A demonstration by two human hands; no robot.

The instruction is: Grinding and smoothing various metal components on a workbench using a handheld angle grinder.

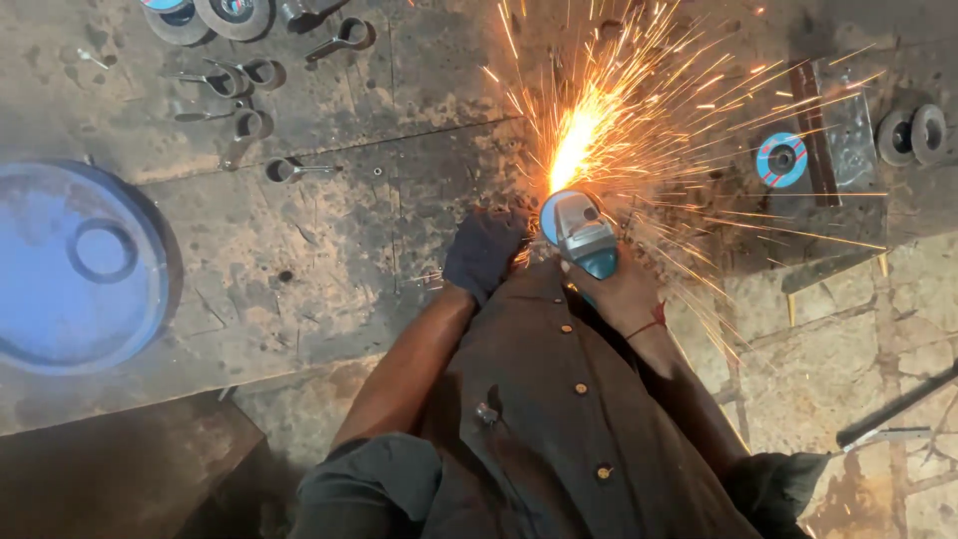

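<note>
The right hand (pixel 624 294) grips the angle grinder (pixel 581 235); sparks (pixel 589 120) fly toward twelve o'clock. The gloved left hand (pixel 484 255) clasps its nine o'clock side. It looks heavy and rigid, best held two-handed by the body.

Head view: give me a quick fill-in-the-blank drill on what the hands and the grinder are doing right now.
1. The right hand grips an angle grinder whose body is ____ in colour.
2. The left hand wears a dark ____.
3. Orange ____ fly up and to the right from the grinder's disc.
4. The big round lid at the left edge is ____ in colour.

Missing words: blue; glove; sparks; blue
</note>
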